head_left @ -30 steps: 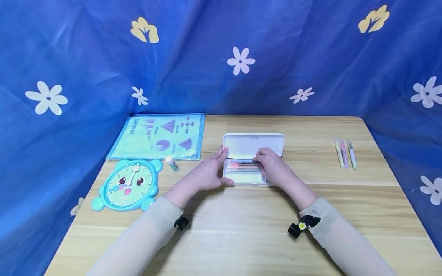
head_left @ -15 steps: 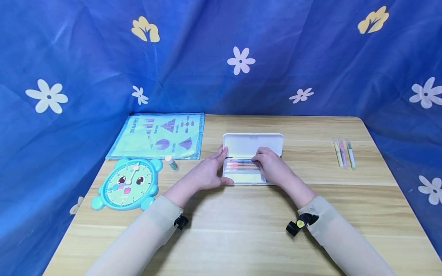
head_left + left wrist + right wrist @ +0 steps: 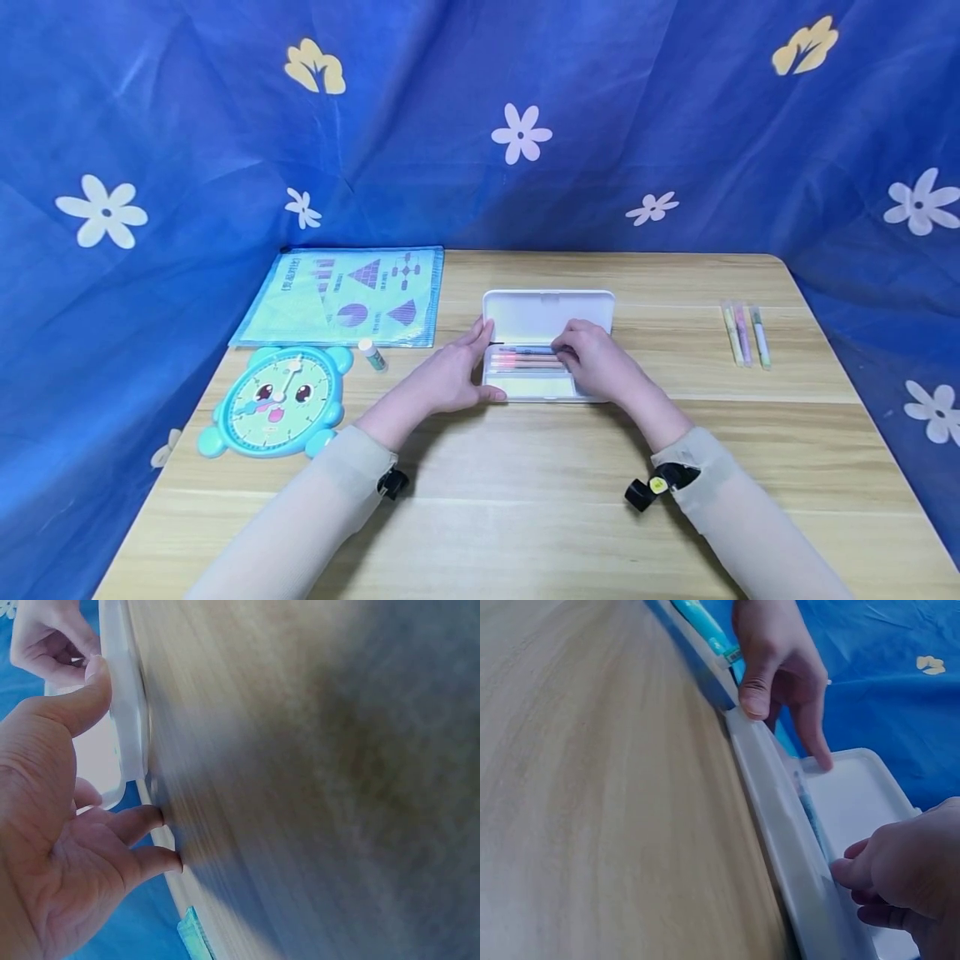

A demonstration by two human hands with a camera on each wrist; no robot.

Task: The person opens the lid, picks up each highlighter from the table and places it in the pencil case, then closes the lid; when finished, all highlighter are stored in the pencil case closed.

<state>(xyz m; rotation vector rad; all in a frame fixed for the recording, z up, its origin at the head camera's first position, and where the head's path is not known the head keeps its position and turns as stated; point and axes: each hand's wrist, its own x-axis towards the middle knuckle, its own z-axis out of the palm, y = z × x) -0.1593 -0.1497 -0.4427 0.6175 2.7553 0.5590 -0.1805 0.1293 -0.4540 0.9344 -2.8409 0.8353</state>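
A white pencil case [image 3: 525, 315] lies on the table with its lid raised at the back. Several slim pens [image 3: 519, 360] lie side by side in its tray, some with pinkish ends at the left. My left hand [image 3: 452, 377] grips the case's left end, thumb at the front edge and fingers by the lid. Over the tray's right part, my right hand [image 3: 596, 362] has curled fingers and pinches the end of a pen [image 3: 810, 810], seen bluish in the right wrist view. My fingers hide the pens' right ends.
Three pastel highlighters [image 3: 744, 335] lie at the right. At the left are a blue toy clock [image 3: 281, 404], a glue stick [image 3: 372, 355] and a light-blue document pouch [image 3: 345, 298] with printed charts. A blue flowered cloth [image 3: 420, 125] hangs behind the wooden table [image 3: 510, 517].
My right hand has shifted very slightly right over the tray. The left hand keeps its place on the pencil case.
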